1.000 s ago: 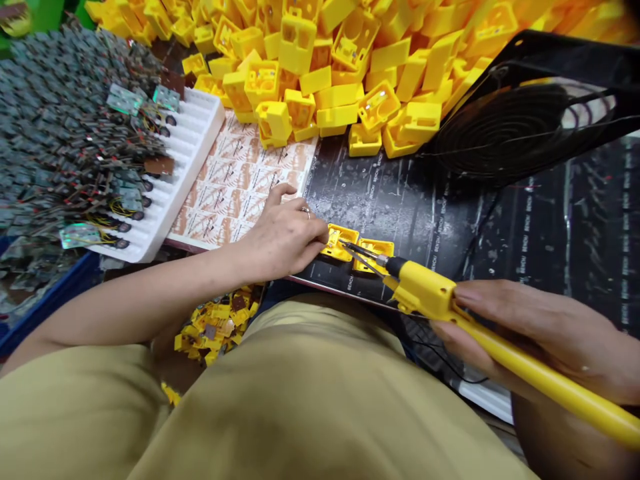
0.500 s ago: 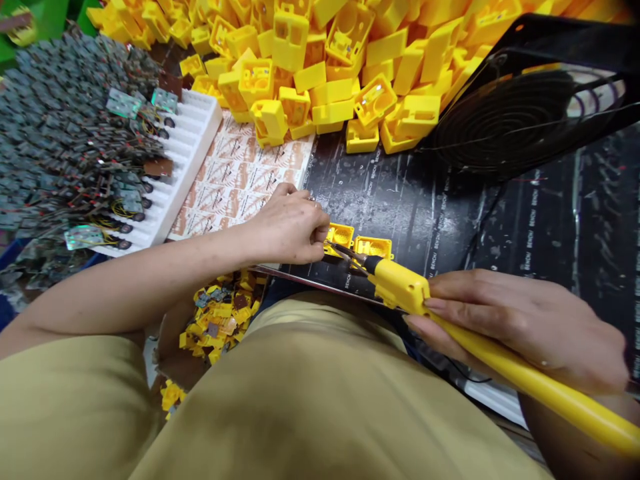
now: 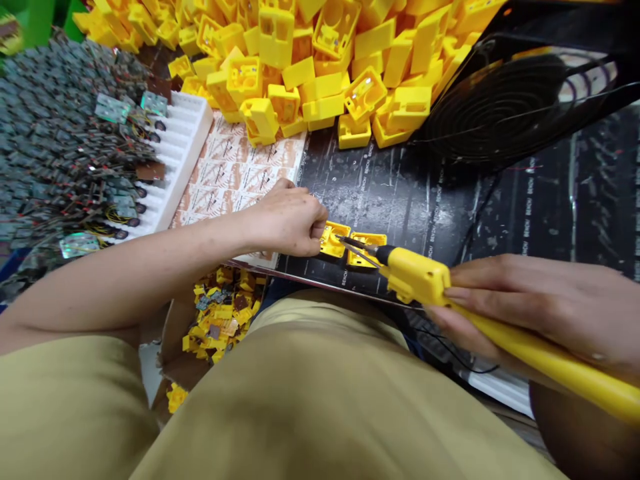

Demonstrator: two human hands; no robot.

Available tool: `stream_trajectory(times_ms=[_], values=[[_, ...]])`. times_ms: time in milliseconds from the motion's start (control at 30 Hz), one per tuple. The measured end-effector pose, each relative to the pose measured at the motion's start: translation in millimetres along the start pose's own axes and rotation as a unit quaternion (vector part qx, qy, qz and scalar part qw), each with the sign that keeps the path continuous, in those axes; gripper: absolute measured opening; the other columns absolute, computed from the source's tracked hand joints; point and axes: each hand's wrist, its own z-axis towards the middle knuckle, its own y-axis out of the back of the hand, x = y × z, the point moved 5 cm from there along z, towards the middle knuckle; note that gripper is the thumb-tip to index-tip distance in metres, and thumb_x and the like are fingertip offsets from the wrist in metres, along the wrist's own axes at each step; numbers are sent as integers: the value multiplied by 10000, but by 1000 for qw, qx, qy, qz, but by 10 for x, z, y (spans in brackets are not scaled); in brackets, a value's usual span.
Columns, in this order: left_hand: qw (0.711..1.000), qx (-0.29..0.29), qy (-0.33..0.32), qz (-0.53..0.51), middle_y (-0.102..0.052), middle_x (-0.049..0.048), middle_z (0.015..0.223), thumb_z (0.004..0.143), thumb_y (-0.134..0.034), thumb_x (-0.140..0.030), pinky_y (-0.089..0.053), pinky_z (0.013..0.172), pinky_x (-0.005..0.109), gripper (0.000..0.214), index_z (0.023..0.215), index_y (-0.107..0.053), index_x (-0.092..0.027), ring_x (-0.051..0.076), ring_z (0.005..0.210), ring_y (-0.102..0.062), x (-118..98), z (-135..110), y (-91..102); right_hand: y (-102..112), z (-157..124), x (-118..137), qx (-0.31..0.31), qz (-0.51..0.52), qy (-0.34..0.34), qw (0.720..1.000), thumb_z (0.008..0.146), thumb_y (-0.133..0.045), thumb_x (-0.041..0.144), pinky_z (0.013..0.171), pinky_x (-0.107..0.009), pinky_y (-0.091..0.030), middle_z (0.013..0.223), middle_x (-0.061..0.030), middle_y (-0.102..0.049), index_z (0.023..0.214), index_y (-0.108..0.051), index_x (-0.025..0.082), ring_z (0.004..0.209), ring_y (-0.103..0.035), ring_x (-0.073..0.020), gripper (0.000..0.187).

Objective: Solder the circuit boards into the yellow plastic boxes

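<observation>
My left hand (image 3: pixel 290 220) is closed, its fingers pinching a small yellow plastic housing (image 3: pixel 332 239) on the black mat (image 3: pixel 400 193). A second yellow housing (image 3: pixel 367 243) lies right beside it. My right hand (image 3: pixel 540 313) is wrapped round a yellow soldering iron (image 3: pixel 450 293). The iron's dark metal tip (image 3: pixel 357 248) reaches in over the two housings, close to my left fingertips. Whether the tip touches a housing I cannot tell.
A big heap of yellow housings (image 3: pixel 320 67) fills the back. A pile of small circuit boards with wires (image 3: pixel 55 147) lies left, by a white slotted tray (image 3: pixel 175 160) and printed paper (image 3: pixel 240 173). A black fan grille (image 3: pixel 505 107) stands right. A box of yellow assembled parts (image 3: pixel 220 320) sits below the mat.
My left hand has curled tighter onto the left housing, tilting it slightly. The soldering iron drew back a little to the right, its tip staying over the housings. The view shifted a little.
</observation>
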Motion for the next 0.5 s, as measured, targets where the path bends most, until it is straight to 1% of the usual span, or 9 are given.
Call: stream_trajectory(times_ms=[67,100,167,233,300,367,400,500], values=[[1000,11,4,11,-682,1,679,703,-585,-245,-378,898,402,96,650,-656,-207,205,765,-613,-7,0,10,-67,14,37,5,0,5,1000,907,-641,387,623,-227,-571,785,-10,-672,897,-619,246,695,-661,-115,143],[1000,15,5,16,-687,3,691,706,-583,-249,-382,902,404,99,659,-661,-209,211,778,-618,-11,1,15,-104,34,64,6,2,18,1000,925,-621,365,626,-216,-568,771,-4,-669,875,-606,242,683,-655,-103,134],[1000,15,3,24,-689,4,692,709,-584,-254,-388,905,399,102,662,-662,-208,207,778,-620,-20,1,23,-159,91,131,0,9,70,998,935,-616,301,640,-187,-561,741,2,-664,840,-578,220,661,-643,-78,131],[1000,7,-3,29,-683,4,674,709,-586,-255,-397,898,392,103,651,-656,-204,193,754,-612,-30,1,31,-185,148,207,-3,14,140,990,887,-682,221,646,-175,-558,720,-2,-663,842,-573,187,656,-641,-72,123],[999,1,-8,31,-677,6,665,707,-590,-254,-405,885,396,101,648,-654,-202,189,737,-604,-37,1,35,-191,187,247,18,18,172,985,809,-751,142,671,-211,-573,747,-30,-678,874,-583,153,697,-659,-99,180],[1000,2,-9,30,-676,10,671,709,-598,-260,-409,881,405,102,654,-660,-202,196,744,-606,-38,3,34,-165,198,256,43,17,173,984,771,-775,108,707,-260,-585,798,-62,-695,902,-591,134,746,-671,-128,228],[1000,5,-9,29,-676,11,676,713,-603,-268,-410,884,409,105,660,-665,-202,200,753,-609,-37,4,31,-137,192,256,46,16,172,984,785,-768,123,718,-266,-584,808,-64,-697,907,-593,137,754,-671,-129,214],[999,13,-8,33,-681,13,691,724,-605,-284,-410,898,409,121,675,-679,-202,201,769,-614,-33,10,24,-47,160,192,31,9,127,991,854,-716,186,724,-223,-560,800,-29,-684,893,-598,175,754,-659,-93,125]])
